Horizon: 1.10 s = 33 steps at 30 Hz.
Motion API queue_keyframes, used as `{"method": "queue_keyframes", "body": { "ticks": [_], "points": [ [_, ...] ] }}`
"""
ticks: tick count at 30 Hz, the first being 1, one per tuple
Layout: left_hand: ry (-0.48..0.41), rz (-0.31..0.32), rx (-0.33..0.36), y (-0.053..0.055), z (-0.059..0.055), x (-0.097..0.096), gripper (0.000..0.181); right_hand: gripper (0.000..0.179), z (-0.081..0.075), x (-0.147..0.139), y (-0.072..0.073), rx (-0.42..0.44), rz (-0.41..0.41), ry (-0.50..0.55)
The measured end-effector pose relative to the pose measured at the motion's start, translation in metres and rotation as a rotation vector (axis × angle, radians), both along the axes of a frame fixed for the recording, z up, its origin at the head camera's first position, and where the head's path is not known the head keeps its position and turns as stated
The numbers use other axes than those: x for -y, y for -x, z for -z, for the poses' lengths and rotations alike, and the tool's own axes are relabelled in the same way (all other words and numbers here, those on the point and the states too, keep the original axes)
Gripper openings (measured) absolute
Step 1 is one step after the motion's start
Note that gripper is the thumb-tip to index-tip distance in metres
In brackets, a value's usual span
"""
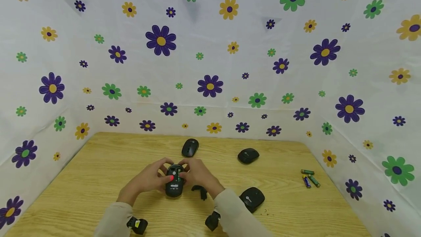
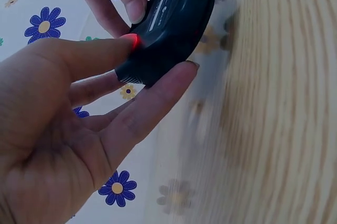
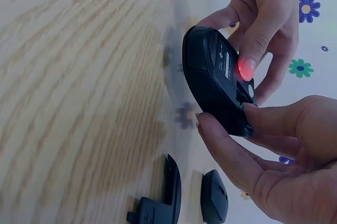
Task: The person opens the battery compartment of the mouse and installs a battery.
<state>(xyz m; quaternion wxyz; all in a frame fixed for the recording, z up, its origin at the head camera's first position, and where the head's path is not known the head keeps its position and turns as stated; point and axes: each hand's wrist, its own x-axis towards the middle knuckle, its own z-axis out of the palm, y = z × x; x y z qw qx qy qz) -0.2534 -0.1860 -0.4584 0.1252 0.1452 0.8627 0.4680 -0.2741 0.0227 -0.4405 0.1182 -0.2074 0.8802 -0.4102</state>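
Note:
A black computer mouse (image 1: 174, 190) is held underside up just above the table, its battery compartment uncovered and a green battery (image 1: 179, 175) partly visible inside. My left hand (image 1: 148, 177) grips it from the left, thumb on the underside, where red light glows on the thumb tip. From the other side my right hand (image 1: 198, 173) pinches the mouse's edge, its thumb at the compartment opening. In the right wrist view, the right thumb (image 3: 274, 118) hides part of that opening. A black, curved cover piece (image 1: 200, 192) lies on the table beneath the right hand.
Two black mice, one (image 1: 190, 147) beyond the hands and another (image 1: 248, 155) farther right, rest on the wooden table (image 1: 131, 149). A third mouse (image 1: 252, 198) sits beside the right sleeve. Three loose batteries (image 1: 314, 181) lie near the right edge. Flowered cloth (image 1: 210, 65) surrounds the table.

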Motion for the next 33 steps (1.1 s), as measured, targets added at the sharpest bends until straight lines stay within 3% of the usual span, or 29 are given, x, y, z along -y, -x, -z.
{"method": "queue_keyframes", "body": {
  "ticks": [11, 23, 33],
  "points": [
    [-0.033, 0.024, 0.046, 0.003, 0.004, 0.011, 0.043, 0.036, 0.009, 0.011, 0.0, 0.062, 0.031, 0.009],
    [-0.001, 0.009, 0.055, 0.003, 0.003, 0.015, 0.041, 0.037, 0.013, 0.018, -0.002, 0.088, 0.02, 0.037],
    [-0.019, 0.044, 0.04, 0.003, 0.003, 0.02, 0.043, 0.044, 0.015, 0.024, -0.003, 0.101, 0.043, -0.008]
  ]
}}
